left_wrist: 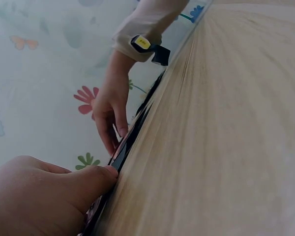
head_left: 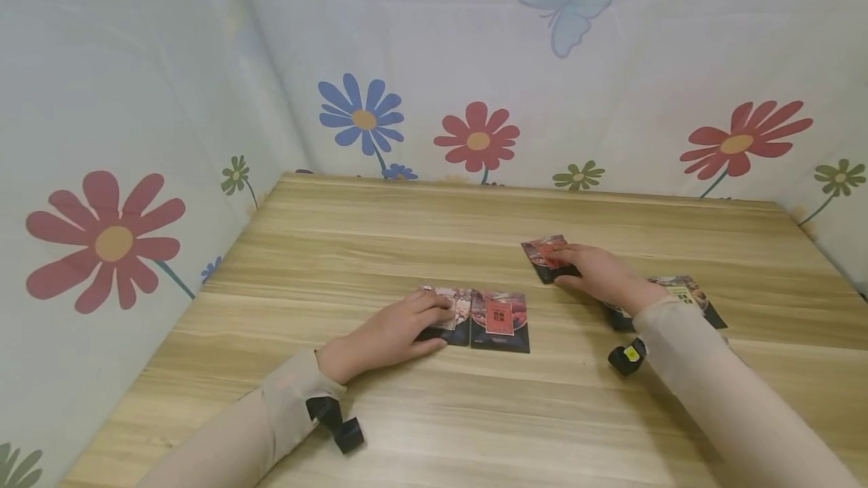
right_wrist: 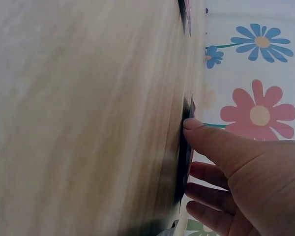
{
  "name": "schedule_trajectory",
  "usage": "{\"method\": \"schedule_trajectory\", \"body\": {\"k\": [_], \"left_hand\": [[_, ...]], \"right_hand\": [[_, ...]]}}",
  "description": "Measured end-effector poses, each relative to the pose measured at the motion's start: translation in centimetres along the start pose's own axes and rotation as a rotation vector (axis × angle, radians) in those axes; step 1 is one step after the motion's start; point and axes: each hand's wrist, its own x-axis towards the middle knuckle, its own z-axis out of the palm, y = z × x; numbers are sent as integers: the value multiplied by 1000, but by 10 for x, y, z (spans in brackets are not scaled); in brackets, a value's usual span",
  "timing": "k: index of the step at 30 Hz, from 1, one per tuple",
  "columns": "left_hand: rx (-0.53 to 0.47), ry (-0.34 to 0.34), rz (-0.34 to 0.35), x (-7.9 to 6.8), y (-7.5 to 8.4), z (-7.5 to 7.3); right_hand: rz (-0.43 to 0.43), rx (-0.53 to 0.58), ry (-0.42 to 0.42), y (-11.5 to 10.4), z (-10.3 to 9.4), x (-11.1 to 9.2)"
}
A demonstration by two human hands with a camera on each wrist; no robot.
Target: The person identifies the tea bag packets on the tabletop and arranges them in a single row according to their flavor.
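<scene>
On the wooden tabletop, my left hand (head_left: pixel 400 322) rests over a flat packet with a pink-and-white picture (head_left: pixel 463 326), covering part of it. Its thumb lies along the packet's near side in the left wrist view. Right beside it, edge to edge, is a packet with a red label (head_left: pixel 499 321) and a dark lower band. Farther back and to the right, my right hand (head_left: pixel 600 273) touches another reddish packet (head_left: pixel 539 251), which lies askew. The right wrist view shows the thumb and fingertips against this packet (right_wrist: pixel 185 167), seen edge-on.
Partly hidden beneath my right forearm lies a dark packet with a yellow label (head_left: pixel 692 296); whether it is one or a stack, I cannot tell. A flower-printed cloth (head_left: pixel 420 36) hangs behind and left of the table (head_left: pixel 407 224). Black wrist devices (head_left: pixel 627 356) sit on both forearms.
</scene>
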Motion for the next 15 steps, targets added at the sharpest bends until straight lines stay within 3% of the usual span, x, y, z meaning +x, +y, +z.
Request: {"method": "schedule_trajectory", "body": {"k": [15], "left_hand": [[-5,-14,-13,1,0,0]], "right_hand": [[2,-33,28,-12,1,-6]]}}
